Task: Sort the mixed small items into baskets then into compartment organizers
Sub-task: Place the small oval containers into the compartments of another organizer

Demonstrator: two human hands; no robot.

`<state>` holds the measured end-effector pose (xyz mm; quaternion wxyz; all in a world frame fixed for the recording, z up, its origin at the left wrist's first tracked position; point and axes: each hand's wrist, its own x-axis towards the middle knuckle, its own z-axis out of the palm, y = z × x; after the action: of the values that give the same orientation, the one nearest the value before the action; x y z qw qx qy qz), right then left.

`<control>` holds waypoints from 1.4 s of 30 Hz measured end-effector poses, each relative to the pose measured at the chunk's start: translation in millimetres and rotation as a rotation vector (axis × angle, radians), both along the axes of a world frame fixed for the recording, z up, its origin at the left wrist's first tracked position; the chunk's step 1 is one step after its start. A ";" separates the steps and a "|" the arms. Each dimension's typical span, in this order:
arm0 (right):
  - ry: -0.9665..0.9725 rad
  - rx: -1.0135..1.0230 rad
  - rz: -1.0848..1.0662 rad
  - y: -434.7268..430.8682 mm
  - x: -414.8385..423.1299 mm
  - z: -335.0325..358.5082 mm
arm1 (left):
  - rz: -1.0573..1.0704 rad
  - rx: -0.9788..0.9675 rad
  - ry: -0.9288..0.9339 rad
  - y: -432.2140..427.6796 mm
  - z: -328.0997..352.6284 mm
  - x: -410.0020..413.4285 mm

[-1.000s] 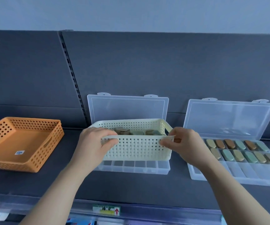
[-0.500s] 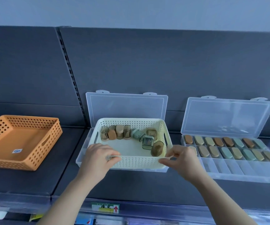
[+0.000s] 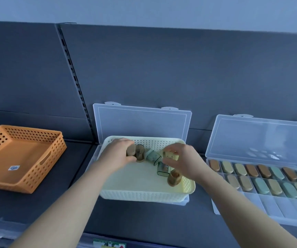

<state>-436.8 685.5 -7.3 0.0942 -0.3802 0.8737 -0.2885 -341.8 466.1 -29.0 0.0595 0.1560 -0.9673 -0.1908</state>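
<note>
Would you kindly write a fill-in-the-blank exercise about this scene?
The left hand and right hand reach into the cream perforated plastic basket, set on a clear plastic organizer whose lid is ____.
The orange perforated plastic basket stands to its ____.
In the other clear organizer, oval pieces lie in ____ rows.
Missing: open; left; two.

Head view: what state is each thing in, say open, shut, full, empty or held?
Orange basket: empty but for a sticker.
Cream basket: sits on the middle box, holding loose small pieces.
Middle box: lid open, upright.
Right box: lid open, back two rows filled, front row looks empty.
Left hand: grips a brown piece.
Right hand: curled over a yellow piece; grip unclear.
</note>
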 end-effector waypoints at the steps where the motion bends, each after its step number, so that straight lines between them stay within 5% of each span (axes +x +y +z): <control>1: -0.037 0.036 0.010 -11.3 -4.5 -3.4 | 0.001 -0.017 -0.024 -0.1 -3.8 -5.7; 5: -0.037 0.200 0.036 -45.7 -18.6 -22.2 | 0.021 -0.074 -0.049 -1.1 -15.0 -14.8; 13: 0.036 0.370 0.096 -65.9 -23.7 -24.5 | 0.052 0.139 -0.026 -4.6 -7.3 4.9; 20: -0.405 -0.130 0.045 -10.5 -5.4 3.8 | 0.149 0.666 0.245 19.6 10.6 37.3; 26: -0.707 -0.618 -0.148 86.9 -2.2 19.1 | -0.008 0.913 0.317 91.7 37.3 22.1; 31: -0.682 -0.752 -0.398 170.7 -15.6 13.4 | -0.134 0.810 0.198 166.6 37.7 -5.7; 42: -0.554 -0.430 -0.393 243.8 -27.8 -29.7 | -0.146 0.245 -0.073 263.1 -22.6 -49.6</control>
<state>-464.6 929.3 -37.0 0.1875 -0.1248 0.7909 -0.5690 -391.4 729.1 -51.7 -0.0091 0.0982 -0.9470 -0.3056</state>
